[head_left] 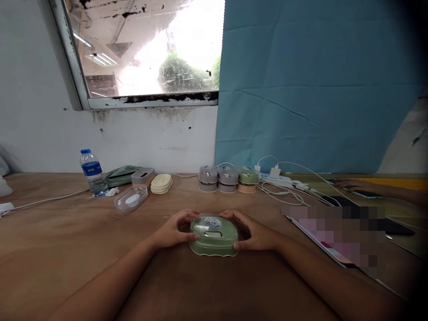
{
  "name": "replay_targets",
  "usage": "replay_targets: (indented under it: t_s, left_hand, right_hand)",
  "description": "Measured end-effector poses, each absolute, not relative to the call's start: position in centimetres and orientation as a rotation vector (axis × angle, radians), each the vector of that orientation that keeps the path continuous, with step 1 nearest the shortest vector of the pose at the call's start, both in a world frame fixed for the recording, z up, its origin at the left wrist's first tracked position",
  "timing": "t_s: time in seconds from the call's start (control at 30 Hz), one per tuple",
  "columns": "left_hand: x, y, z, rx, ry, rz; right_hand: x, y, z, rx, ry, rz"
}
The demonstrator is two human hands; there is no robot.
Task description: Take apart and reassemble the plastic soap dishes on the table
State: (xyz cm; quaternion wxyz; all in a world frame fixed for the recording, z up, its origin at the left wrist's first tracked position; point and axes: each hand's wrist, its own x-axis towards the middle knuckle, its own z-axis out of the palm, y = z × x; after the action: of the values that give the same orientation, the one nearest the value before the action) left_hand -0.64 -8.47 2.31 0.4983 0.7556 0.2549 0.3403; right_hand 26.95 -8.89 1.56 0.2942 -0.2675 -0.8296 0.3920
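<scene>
Box (214, 243), green, near centre; left hand (172, 229) and right hand (257, 232) clasping its opposite ends. Far: three container stacks (227, 174). Far left: water bottle (92, 170).

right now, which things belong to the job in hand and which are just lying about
In the job:
rounded green box with clear cover, held by left hand and right hand
probably the row of grey and green rounded boxes, clear oval plastic lid, stacked oval cream pieces

Seemingly lying about:
clear plastic bottle with blue cap
dark green fabric pouch
crumpled white tissue
white power strip
</scene>
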Motion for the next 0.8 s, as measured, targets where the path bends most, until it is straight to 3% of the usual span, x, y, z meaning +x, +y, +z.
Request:
replay_targets:
  t_s: [0.3, 0.6, 0.8]
  left_hand:
    - [-1.1, -8.0, 2.2, 1.874, 0.500, 0.748]
    - [-1.5, -8.0, 2.5, 1.935, 0.441, 0.706]
    - [-1.7, -7.9, 2.3, 1.949, 0.434, 0.698]
  right_hand:
    - [26.1, -10.1, 3.1, -0.712, -2.298, 0.954]
    - [25.7, -11.0, 3.9, -0.726, -2.641, 0.450]
    - [25.4, -11.4, 4.6, -0.685, -2.668, 0.430]
